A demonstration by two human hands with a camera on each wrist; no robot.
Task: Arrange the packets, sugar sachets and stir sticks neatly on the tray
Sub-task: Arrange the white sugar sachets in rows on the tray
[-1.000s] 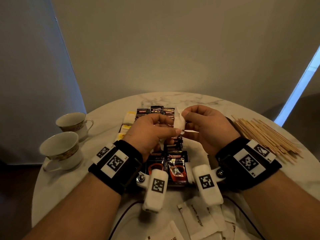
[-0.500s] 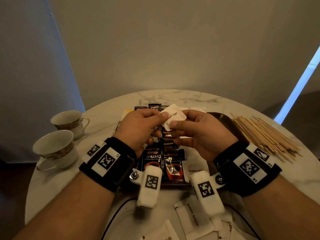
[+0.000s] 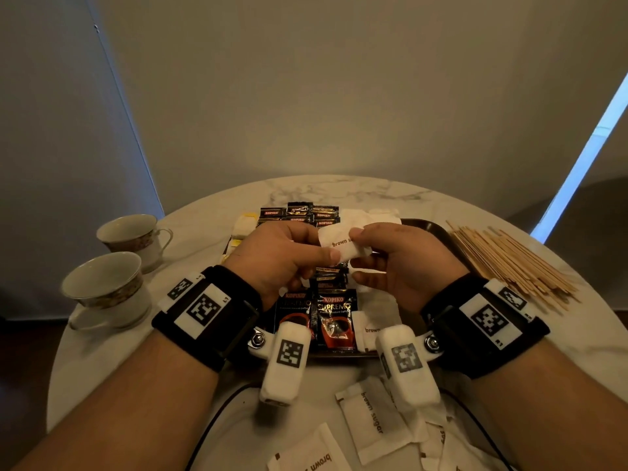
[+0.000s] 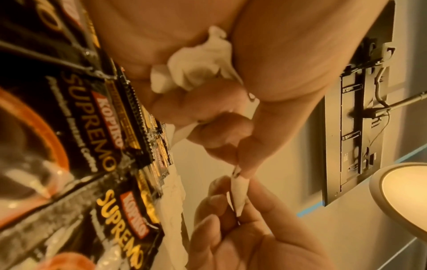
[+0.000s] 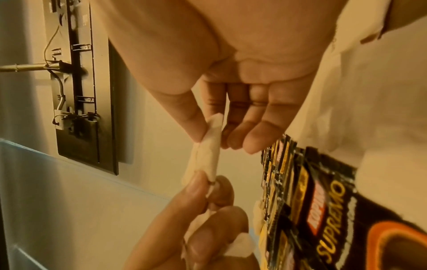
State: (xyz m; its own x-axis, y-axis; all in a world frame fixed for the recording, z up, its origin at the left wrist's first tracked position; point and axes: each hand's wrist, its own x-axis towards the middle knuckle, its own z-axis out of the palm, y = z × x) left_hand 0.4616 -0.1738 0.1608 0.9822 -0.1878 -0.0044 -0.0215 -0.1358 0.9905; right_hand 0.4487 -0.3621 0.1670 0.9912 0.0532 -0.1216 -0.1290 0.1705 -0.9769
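While both my hands, left hand [image 3: 289,253] and right hand [image 3: 401,263], pinch one sugar sachet [image 3: 341,244] between them, it feels light, limp; edge grip advised.

Bare desk [image 3: 339,190] lies open beyond the tray [image 3: 423,226], while two teacups [image 3: 112,287] crowd the left edge, the stir sticks [image 3: 509,263] fill the right side, and loose sugar sachets [image 3: 373,416] litter the near edge.

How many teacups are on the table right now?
2, both on the marble table's left side: one white gold-banded teacup nearer, the other behind it. None seems hidden.
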